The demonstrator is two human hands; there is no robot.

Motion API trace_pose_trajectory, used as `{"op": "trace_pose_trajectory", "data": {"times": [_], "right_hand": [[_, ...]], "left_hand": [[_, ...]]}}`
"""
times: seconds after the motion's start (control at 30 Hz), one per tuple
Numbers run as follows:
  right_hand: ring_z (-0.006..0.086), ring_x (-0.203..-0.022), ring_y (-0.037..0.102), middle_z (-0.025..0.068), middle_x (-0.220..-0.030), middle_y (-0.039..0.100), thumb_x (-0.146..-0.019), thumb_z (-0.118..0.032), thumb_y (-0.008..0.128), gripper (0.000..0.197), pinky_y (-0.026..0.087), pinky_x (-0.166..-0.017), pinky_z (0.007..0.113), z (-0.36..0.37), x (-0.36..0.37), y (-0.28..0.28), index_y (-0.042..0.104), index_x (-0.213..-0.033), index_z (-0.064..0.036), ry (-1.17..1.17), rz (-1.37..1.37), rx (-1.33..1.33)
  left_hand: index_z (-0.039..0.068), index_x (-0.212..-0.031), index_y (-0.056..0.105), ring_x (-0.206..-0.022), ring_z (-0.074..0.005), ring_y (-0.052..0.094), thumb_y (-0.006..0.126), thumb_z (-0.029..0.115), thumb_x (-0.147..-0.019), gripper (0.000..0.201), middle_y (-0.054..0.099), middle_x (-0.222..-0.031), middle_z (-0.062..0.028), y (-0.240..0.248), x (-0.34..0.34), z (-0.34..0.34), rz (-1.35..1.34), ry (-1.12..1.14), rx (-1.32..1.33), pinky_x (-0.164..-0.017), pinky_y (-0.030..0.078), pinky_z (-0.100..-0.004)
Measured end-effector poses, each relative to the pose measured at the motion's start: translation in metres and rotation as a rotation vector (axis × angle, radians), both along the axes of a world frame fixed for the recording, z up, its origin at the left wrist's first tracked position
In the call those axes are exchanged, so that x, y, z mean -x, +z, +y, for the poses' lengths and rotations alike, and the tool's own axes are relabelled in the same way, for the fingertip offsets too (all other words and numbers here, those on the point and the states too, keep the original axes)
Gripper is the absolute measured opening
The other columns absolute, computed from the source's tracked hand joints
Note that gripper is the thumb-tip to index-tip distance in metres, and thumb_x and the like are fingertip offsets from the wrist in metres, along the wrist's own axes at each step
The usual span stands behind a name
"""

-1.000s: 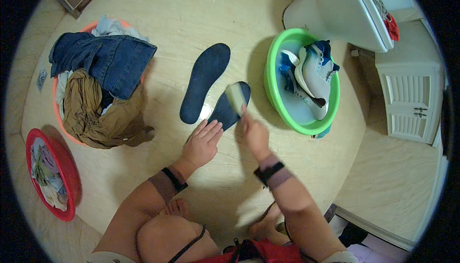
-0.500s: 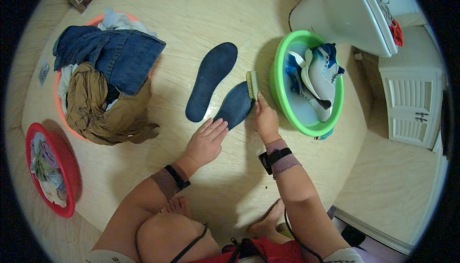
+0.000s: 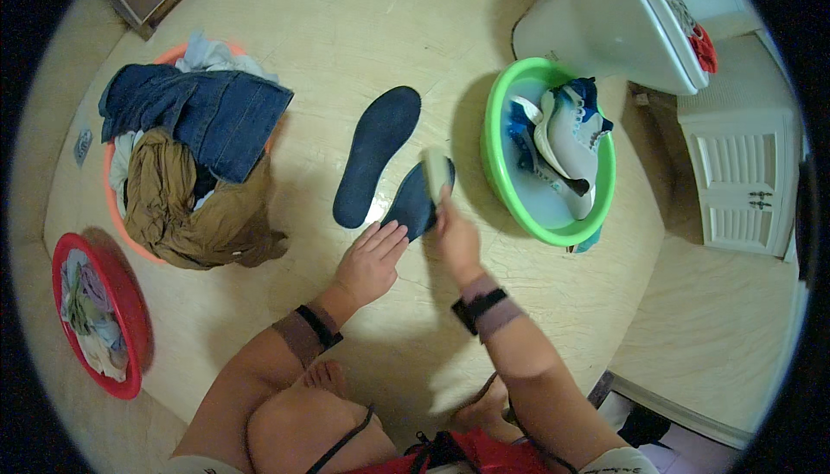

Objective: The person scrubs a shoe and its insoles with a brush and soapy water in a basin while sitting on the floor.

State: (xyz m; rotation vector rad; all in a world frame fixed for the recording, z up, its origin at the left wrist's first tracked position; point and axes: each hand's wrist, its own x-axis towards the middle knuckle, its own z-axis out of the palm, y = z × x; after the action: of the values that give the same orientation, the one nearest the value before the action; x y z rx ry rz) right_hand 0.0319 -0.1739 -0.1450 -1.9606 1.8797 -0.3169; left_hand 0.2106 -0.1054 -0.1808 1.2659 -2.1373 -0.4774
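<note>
Pinning the insole (image 3: 413, 202) flat on the floor at twelve o'clock from the knees with spread left hand (image 3: 372, 260), right hand (image 3: 455, 236) clenched round the brush (image 3: 435, 171) at its one o'clock end — short, firm strokes, heel held down.

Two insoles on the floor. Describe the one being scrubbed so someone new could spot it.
Start at the green basin holding the shoes, right of centre on the floor. Just left of it lie two dark blue insoles; the scrubbed insole is the one nearer the person. Unlike the free insole, it has the left hand pressing its end and the right hand holding a brush on it.
</note>
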Motion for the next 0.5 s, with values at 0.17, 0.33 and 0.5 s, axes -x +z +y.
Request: {"op": "trace_pose_trajectory", "data": {"times": [0.17, 0.33, 0.5], "right_hand": [[0.0363, -0.056, 0.062, 0.0199, -0.067, 0.063, -0.094, -0.018, 0.054, 0.053, 0.049, -0.053, 0.047, 0.059, 0.008, 0.029, 0.041, -0.145, -0.0163, 0.225, -0.041, -0.117], [0.0355, -0.064, 0.065, 0.0185, -0.078, 0.066, -0.092, -0.015, 0.057, 0.051, 0.051, -0.056, 0.045, 0.018, 0.060, 0.114, 0.047, -0.141, -0.0237, 0.176, 0.022, 0.211], [0.0392, -0.066, 0.065, 0.0209, -0.079, 0.067, -0.095, -0.019, 0.054, 0.038, 0.052, -0.058, 0.047, -0.017, 0.135, 0.144, 0.055, -0.133, -0.0178, 0.161, 0.341, 0.075]], "left_hand": [[0.001, -0.112, 0.066, -0.128, -0.0243, 0.049, 0.057, 0.005, -0.073, 0.040, 0.059, -0.129, -0.0104, 0.002, 0.002, 0.003, 0.000, 0.039, -0.038, -0.114, 0.031, -0.0440], [0.001, -0.109, 0.067, -0.127, -0.0244, 0.050, 0.058, 0.004, -0.072, 0.038, 0.061, -0.128, -0.0110, 0.004, -0.004, 0.004, 0.006, 0.023, -0.009, -0.113, 0.032, -0.0430], [0.000, -0.109, 0.067, -0.126, -0.0259, 0.051, 0.058, 0.003, -0.072, 0.038, 0.061, -0.127, -0.0122, -0.001, 0.005, 0.003, 0.007, 0.033, 0.007, -0.113, 0.033, -0.0432]]}}
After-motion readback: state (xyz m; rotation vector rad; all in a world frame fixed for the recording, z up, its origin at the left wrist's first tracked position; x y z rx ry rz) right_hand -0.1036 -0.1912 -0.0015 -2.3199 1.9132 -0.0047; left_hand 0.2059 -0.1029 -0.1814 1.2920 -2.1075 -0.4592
